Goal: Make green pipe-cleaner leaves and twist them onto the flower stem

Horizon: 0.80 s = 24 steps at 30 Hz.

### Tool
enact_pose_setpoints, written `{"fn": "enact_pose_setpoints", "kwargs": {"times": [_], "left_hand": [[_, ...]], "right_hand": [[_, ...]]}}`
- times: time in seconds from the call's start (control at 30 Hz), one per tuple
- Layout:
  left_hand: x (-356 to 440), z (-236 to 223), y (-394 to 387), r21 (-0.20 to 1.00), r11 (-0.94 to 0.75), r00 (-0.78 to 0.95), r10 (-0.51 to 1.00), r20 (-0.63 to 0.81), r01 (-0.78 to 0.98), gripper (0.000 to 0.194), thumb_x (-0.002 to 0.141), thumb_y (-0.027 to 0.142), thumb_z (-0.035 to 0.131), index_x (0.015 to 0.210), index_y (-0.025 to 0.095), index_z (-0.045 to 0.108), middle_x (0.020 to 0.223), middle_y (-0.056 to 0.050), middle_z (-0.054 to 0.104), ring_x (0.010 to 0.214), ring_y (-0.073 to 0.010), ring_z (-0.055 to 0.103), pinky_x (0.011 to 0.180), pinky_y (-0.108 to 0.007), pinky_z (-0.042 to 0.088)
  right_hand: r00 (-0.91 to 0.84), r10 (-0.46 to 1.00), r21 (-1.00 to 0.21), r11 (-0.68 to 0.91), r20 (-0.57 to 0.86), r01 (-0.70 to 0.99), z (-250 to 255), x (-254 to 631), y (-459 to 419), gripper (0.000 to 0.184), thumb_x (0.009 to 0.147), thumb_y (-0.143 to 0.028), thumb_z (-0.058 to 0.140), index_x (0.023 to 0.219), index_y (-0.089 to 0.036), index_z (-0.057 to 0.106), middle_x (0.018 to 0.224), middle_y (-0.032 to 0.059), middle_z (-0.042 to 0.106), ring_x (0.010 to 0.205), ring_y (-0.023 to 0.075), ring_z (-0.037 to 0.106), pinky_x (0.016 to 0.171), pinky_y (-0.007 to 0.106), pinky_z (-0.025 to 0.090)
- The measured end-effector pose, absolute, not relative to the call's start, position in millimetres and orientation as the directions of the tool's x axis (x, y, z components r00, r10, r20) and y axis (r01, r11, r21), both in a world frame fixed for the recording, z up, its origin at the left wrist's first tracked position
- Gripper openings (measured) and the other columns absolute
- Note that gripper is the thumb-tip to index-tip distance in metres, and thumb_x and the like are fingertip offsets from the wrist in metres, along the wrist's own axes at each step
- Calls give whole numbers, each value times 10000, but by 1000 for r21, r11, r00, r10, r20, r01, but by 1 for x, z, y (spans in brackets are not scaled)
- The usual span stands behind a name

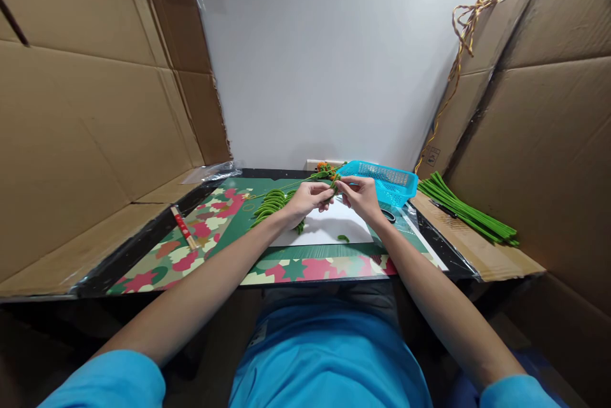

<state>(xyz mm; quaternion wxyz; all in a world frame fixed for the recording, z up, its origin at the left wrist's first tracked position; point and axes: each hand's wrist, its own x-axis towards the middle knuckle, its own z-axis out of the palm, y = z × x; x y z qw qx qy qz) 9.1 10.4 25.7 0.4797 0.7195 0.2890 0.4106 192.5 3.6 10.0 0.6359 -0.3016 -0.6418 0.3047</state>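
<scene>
Above the white sheet (329,236), my left hand (308,202) and my right hand (361,196) meet, both pinching a small green fuzzy chenille stem piece (334,186). Fingers hide much of its shape. Just left of my left hand lies a row of curved green chenille pieces (270,205), partly covered by that hand. One short green piece (343,239) rests alone near the sheet's front edge. Behind my hands is an orange and green fuzzy flower-like thing (325,168). Beside my right wrist, a dark loop, which looks like a scissors handle (389,216), shows in part.
A blue plastic basket (408,186) stands at the back right. Long green chenille stems (470,212) and a black pen (443,209) lie on the right cardboard. Chopsticks in a red wrapper (183,228) lie left. Cardboard walls (95,102) flank the table; twisted cord (461,58) hangs right.
</scene>
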Motion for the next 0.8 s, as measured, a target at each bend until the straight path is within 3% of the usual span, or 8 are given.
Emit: {"fn": "enact_pose_setpoints", "kwargs": {"times": [0.17,0.3,0.47,0.6,0.8], "left_hand": [[12,18,18,906,-421,431,826,363,45,482,839,619,773,764,167,624,616,8,600,465,-95,555,410,-202,372],[12,17,20,880,-472,402,818,411,62,453,885,593,738,770,186,577,564,38,557,420,-82,524,386,-189,345],[11,17,20,865,-498,385,812,438,65,459,895,605,726,814,189,549,697,6,622,459,-102,625,365,-188,381],[11,17,17,874,-483,422,805,418,57,491,896,639,713,837,186,534,785,-26,658,490,-138,698,354,-191,427],[12,17,15,902,-431,484,797,362,35,527,906,713,648,873,211,491,718,-1,647,437,-162,683,306,-205,426]], "right_hand": [[-42,779,-780,626,625,8,5,189,6,334,850,-495,757,841,-163,792,624,14,673,490,147,622,387,238,498],[-18,781,-782,624,624,-8,3,186,7,332,862,-485,735,888,-160,793,650,20,696,490,151,647,426,253,551],[2,789,-787,614,615,-54,2,184,7,334,855,-484,733,918,-160,788,745,45,754,508,150,679,495,273,604],[9,795,-792,606,607,-72,1,184,9,303,856,-443,722,894,-149,785,716,44,755,490,142,667,488,268,602],[-48,785,-787,616,617,-44,1,184,6,197,842,-319,708,837,-147,805,593,4,685,485,141,655,445,233,554]]}}
